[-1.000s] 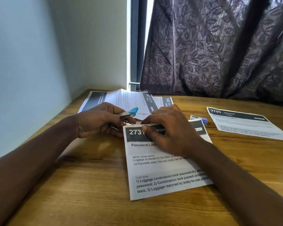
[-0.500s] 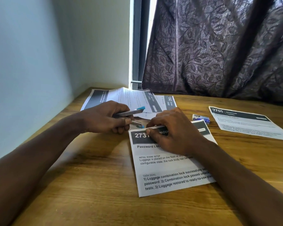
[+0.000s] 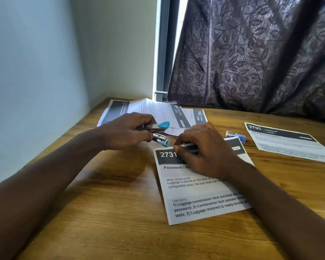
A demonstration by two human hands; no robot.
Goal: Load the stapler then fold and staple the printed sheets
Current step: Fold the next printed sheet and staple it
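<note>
The small silver stapler [image 3: 159, 133] with blue tips, gaping open in the left hand [image 3: 126, 132], points at the top left corner of the printed sheet headed 2731 [image 3: 201, 199], which lies flat on the table with its top edge pinched by the right hand [image 3: 204, 152].

Blue-tipped silver stapler [image 3: 159, 133], black-banded white sheets [image 3: 201, 184], purple leaf-patterned curtain [image 3: 251, 53], wood-grain table [image 3: 111, 212].
</note>
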